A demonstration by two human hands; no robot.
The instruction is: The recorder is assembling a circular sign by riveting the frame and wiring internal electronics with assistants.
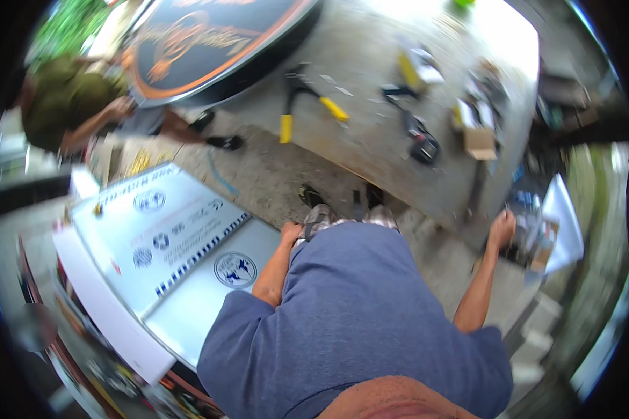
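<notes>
My left hand (292, 232) hangs beside the checked shorts, next to the edge of a stack of white printed sheets (189, 234); its fingers are too small and blurred to read. On the right, my right hand (502, 229) is curled closed, beside a container of mixed small items (528, 234). Whatever it may hold is hidden. A white sheet (565, 223) stands just beyond that container. On the grey table ahead lie a black tool with two yellow grips (286, 128) and a dark power tool (421, 143).
A large round dark sign (203, 49) with orange lettering rests at the far left. A co-worker in an olive shirt (70, 98) stands beside it, one hand at its rim. An open cardboard box (479, 143) and a yellow-and-white box (418, 68) sit on the grey table (370, 150).
</notes>
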